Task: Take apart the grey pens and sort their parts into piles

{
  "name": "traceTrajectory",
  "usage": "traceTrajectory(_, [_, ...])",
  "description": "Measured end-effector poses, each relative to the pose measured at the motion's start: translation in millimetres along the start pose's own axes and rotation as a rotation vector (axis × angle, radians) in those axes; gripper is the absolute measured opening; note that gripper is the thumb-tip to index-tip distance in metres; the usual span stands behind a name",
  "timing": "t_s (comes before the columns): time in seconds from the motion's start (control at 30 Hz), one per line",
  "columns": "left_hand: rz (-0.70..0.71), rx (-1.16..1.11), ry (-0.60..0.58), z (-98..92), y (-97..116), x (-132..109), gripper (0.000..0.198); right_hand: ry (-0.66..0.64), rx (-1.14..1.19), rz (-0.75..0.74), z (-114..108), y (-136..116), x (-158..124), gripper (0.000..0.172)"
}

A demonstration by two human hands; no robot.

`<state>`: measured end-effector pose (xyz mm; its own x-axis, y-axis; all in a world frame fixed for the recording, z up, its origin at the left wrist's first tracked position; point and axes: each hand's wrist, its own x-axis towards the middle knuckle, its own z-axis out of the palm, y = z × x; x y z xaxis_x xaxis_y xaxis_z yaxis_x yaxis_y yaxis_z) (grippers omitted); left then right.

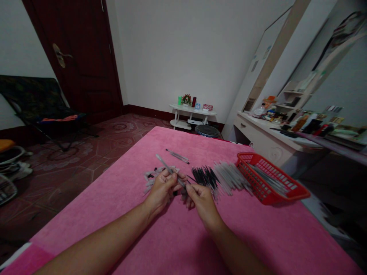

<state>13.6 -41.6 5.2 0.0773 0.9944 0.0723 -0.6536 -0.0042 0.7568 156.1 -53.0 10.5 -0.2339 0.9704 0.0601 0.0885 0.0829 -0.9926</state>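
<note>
A clear pen barrel slants up and to the left out of my left hand, whose fingers are closed round it. My right hand pinches at its lower end, close beside the left; the fingers hide what exactly is there. Small clear and black pen parts lie in a loose pile behind and left of my left hand. Black-ended pen pieces are spread beyond my right hand, alongside a row of clear pen barrels. Farther back, a couple of pens lie together.
A red plastic basket holding more slim barrels stands at the right on the pink cloth. Beyond the table are a low white stand and a dressing table. A folding chair is at left.
</note>
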Motion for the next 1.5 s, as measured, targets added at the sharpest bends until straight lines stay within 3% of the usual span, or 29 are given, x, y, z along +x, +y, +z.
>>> traceTrajectory(0.17, [0.004, 0.012, -0.016, 0.6, -0.5, -0.7, 0.023, 0.064, 0.027, -0.028, -0.1, 0.0, -1.1, 0.024])
traceTrajectory(0.33, [0.014, 0.049, -0.015, 0.7, -0.4, -1.3, 0.025, 0.013, 0.017, -0.026, 0.4, -0.1, -1.7, 0.034])
traceTrajectory(0.47, [0.023, 0.056, -0.018, 2.5, 0.6, -2.2, 0.026, 0.074, 0.05, -0.027, 1.3, -1.6, -1.4, 0.021])
traceTrajectory(0.63, [0.023, 0.059, 0.01, 5.0, 2.9, -2.6, 0.027, 0.0, 0.016, -0.031, 1.2, 2.3, -0.3, 0.033])
traceTrajectory(0.77, [0.019, 0.058, 0.004, 4.6, 2.7, -2.7, 0.027, 0.059, 0.029, -0.037, 0.7, 2.5, -1.1, 0.023])
traceTrajectory(0.93, [0.024, 0.061, -0.002, 3.2, 1.6, -2.2, 0.025, -0.019, 0.027, -0.032, 0.4, 4.5, -0.6, 0.038])
traceTrajectory(1.07, [0.026, 0.071, -0.002, 2.8, 1.4, -1.7, 0.026, 0.03, 0.047, -0.032, 0.0, 6.3, -0.1, 0.027])
traceTrajectory(1.27, [0.026, 0.078, 0.014, 2.2, 2.9, -1.2, 0.027, -0.009, 0.012, -0.014, -0.7, 6.5, 0.6, 0.036])
traceTrajectory(1.5, [0.016, 0.109, 0.002, 2.7, 3.4, -2.7, 0.028, 0.026, -0.055, -0.028, -2.8, -2.2, -0.1, 0.02])
